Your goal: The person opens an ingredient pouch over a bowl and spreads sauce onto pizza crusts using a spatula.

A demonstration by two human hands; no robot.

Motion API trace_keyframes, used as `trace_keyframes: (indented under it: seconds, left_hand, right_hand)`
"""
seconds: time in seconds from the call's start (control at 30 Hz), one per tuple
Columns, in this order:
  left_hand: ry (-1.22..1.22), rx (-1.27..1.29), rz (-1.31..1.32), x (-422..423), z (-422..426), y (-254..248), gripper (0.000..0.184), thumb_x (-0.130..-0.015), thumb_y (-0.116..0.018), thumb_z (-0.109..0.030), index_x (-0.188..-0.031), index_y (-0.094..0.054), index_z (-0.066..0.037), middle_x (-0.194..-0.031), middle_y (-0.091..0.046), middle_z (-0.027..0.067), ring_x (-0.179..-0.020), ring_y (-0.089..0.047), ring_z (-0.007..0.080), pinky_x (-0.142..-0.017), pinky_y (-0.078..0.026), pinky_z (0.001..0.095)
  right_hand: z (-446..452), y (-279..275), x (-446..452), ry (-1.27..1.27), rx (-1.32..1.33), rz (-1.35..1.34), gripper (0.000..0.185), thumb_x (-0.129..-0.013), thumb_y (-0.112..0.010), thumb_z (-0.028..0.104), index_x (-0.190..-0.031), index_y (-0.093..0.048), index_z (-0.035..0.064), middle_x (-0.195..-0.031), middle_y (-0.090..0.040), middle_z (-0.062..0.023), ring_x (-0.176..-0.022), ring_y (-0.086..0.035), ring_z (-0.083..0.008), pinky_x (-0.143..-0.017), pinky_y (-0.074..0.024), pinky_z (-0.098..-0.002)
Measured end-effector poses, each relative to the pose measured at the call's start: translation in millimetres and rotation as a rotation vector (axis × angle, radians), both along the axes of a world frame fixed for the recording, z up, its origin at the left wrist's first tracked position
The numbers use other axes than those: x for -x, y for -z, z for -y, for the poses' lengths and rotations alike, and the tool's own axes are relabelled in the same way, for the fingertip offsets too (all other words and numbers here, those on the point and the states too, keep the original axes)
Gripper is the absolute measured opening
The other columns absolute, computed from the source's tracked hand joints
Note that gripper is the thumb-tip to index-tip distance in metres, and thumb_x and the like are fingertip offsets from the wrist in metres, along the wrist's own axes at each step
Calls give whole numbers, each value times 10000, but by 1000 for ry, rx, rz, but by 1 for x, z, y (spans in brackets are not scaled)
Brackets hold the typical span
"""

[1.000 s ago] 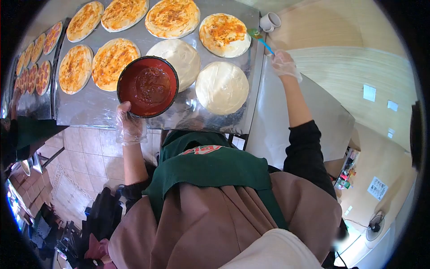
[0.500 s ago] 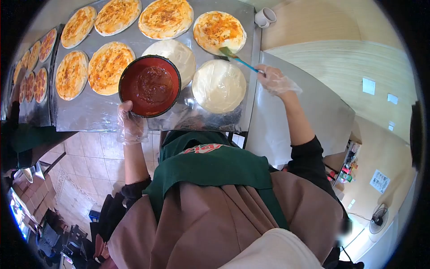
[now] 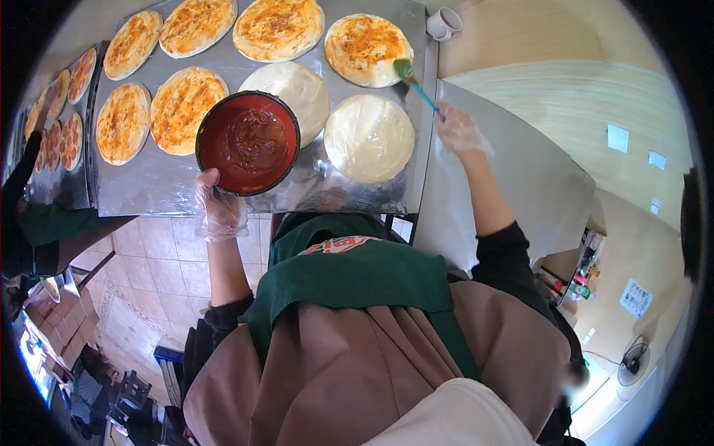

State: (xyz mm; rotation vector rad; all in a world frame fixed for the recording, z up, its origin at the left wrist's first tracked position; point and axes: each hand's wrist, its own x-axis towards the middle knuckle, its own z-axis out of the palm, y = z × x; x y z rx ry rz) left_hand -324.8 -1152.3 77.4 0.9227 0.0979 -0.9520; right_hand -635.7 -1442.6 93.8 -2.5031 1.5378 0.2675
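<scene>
My left hand (image 3: pixel 217 205), in a clear plastic glove, grips the near rim of a bowl (image 3: pixel 216 132) with a red inside. Dark red sauce (image 3: pixel 258 141) lies in its bottom. In my gloved right hand (image 3: pixel 459 131) is a brush (image 3: pixel 422 94) with a blue handle and green head. Its head touches the right edge of a sauce-smeared dough round (image 3: pixel 364 48) at the back right. Closer to me, a plain dough round (image 3: pixel 370 140) has no sauce on it. Another plain round (image 3: pixel 295 93) is partly hidden behind the bowl.
Several sauced dough rounds (image 3: pixel 189 110) lie on the metal table (image 3: pixel 178 189). A white mug (image 3: pixel 444 24) stands past its far right corner. On the left, a co-worker's arm (image 3: pixel 28 160) reaches over another table with topped pizzas (image 3: pixel 71 141).
The brush head has moved right and slightly up, along the edge of the back right dough round. My left hand keeps the bowl nearly still. A co-worker's arm reaches farther in at left.
</scene>
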Motion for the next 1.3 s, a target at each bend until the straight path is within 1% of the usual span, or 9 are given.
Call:
trace_keyframes:
  seconds: [0.17, 0.37, 0.47, 0.67, 0.8, 0.9, 0.97, 1.1, 1.3]
  left_hand:
    - [-2, 15, 1, -6, 0, -1, 606, -703, -611, -249, -1236, -434, -23, -1220, -515, 104, -1125, -489, 242, -991, -374, 379]
    - [15, 44, -33, -5, 1, -8, 588, -707, -598, -211, -1236, -432, -15, -1221, -515, 107, -1121, -493, 240, -993, -373, 378]
    - [25, 44, -40, -3, -3, -4, 586, -709, -596, -207, -1236, -430, -11, -1220, -515, 109, -1121, -494, 240, -993, -374, 380]
    - [21, 74, -62, -3, -13, -6, 560, -714, -584, -162, -1233, -436, -11, -1225, -513, 105, -1128, -489, 233, -993, -372, 373]
    - [10, 87, -84, -3, -14, -9, 553, -715, -581, -153, -1230, -438, -10, -1222, -515, 105, -1128, -489, 234, -999, -368, 376]
    - [22, 21, -13, -2, -12, -5, 610, -696, -615, -229, -1232, -427, -6, -1214, -515, 119, -1116, -498, 250, -992, -381, 385]
    - [33, 56, -44, 0, -12, -9, 583, -705, -600, -196, -1231, -431, -7, -1223, -511, 114, -1124, -490, 243, -997, -373, 382]
    - [54, 56, -49, 2, -12, -13, 559, -717, -584, -169, -1231, -434, -5, -1236, -503, 109, -1138, -477, 236, -1006, -357, 379]
    - [69, 39, 19, 0, -12, -14, 597, -709, -598, -235, -1232, -423, -6, -1206, -522, 118, -1102, -510, 245, -971, -401, 378]
  right_hand:
    - [-32, -30, -4, 52, -329, 245, 309, -826, -455, 202, -1097, -567, 106, -922, -606, -227, -861, -581, -387, -788, -451, -450]
    - [6, -2, -43, 57, -8, 259, 306, -828, -455, 197, -1104, -554, 109, -872, -600, -231, -816, -582, -389, -728, -448, -465]
    - [8, 51, -41, -17, -99, 230, 300, -830, -454, 196, -1100, -552, 106, -843, -598, -229, -793, -582, -388, -702, -447, -462]
    - [-28, 22, -21, -111, -221, 467, 287, -829, -466, 200, -1087, -559, 116, -818, -602, -218, -760, -594, -382, -672, -457, -452]
    - [-25, 17, -9, 27, -6, 414, 294, -823, -475, 196, -1095, -561, 123, -805, -604, -212, -746, -597, -377, -656, -458, -451]
    - [-33, 37, -16, 85, 0, 54, 307, -842, -473, 168, -1130, -562, 113, -778, -610, -175, -665, -602, -293, -651, -480, -383]
    - [-58, 39, -25, 69, -122, 129, 300, -817, -491, 186, -1100, -567, 123, -792, -609, -208, -725, -594, -370, -655, -466, -432]
    - [-63, 32, -19, 40, -302, 452, 304, -822, -477, 174, -1112, -560, 132, -800, -610, -218, -736, -598, -378, -665, -472, -445]
    - [-48, 37, -16, 162, 70, 308, 318, -835, -452, 166, -1131, -562, 122, -787, -596, -226, -727, -604, -336, -667, -462, -416]
